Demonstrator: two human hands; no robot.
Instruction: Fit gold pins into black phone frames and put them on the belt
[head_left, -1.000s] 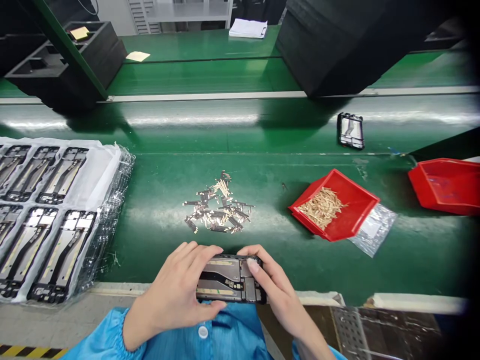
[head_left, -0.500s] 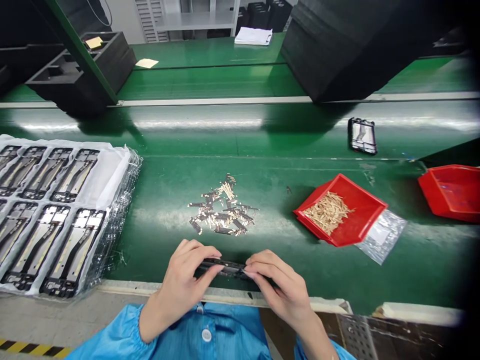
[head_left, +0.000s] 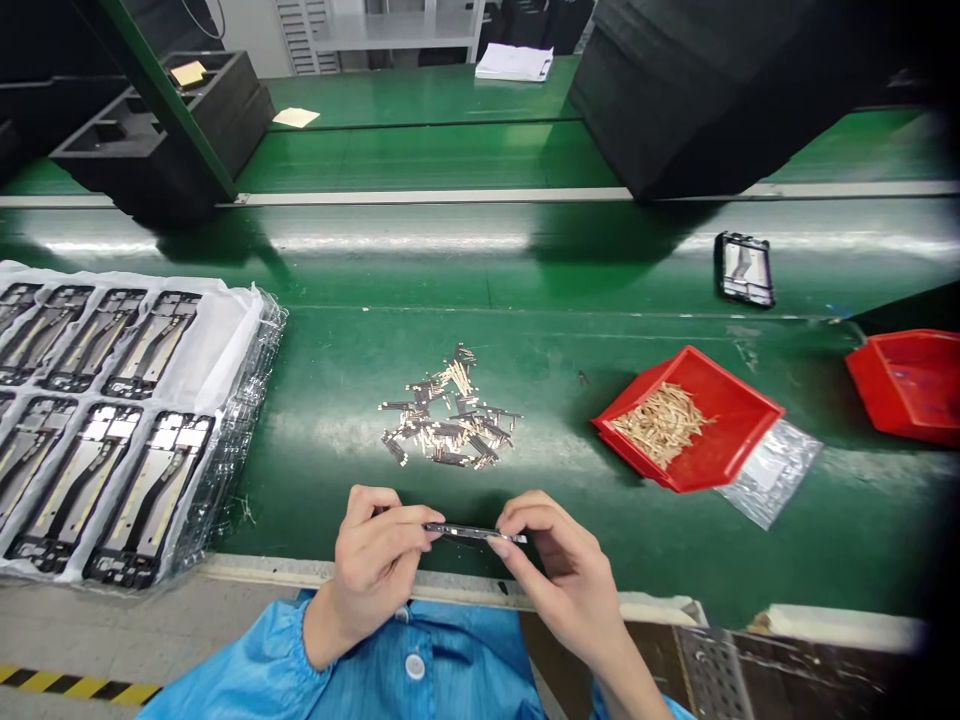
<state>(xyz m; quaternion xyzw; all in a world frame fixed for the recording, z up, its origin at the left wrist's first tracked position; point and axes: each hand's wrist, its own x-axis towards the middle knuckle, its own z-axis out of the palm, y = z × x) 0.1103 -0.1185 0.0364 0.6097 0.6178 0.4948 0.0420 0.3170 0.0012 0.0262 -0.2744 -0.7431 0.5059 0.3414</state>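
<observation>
Between my hands, close to the bench's front edge, is a thin black phone frame [head_left: 471,532] seen edge-on. My left hand [head_left: 379,555] is closed on its left end, fingers wrapped around it. At the other end, my right hand [head_left: 559,565] pinches it between thumb and fingertips. Just beyond lies a loose heap of small black and gold strip-like parts [head_left: 450,440]. The frame's flat faces are mostly hidden from me.
Phone frames lie in a white-lined plastic tray [head_left: 187,370] at left. A red bin [head_left: 731,420] with gold-coloured slivers stands at right, by a plastic bag [head_left: 776,470]. Another red bin [head_left: 911,385] is farther right. A phone frame [head_left: 744,268] lies farther back.
The phone frame has tilted from showing part of its face to nearly edge-on. Both hands have shifted their grip slightly but still hold its ends.
</observation>
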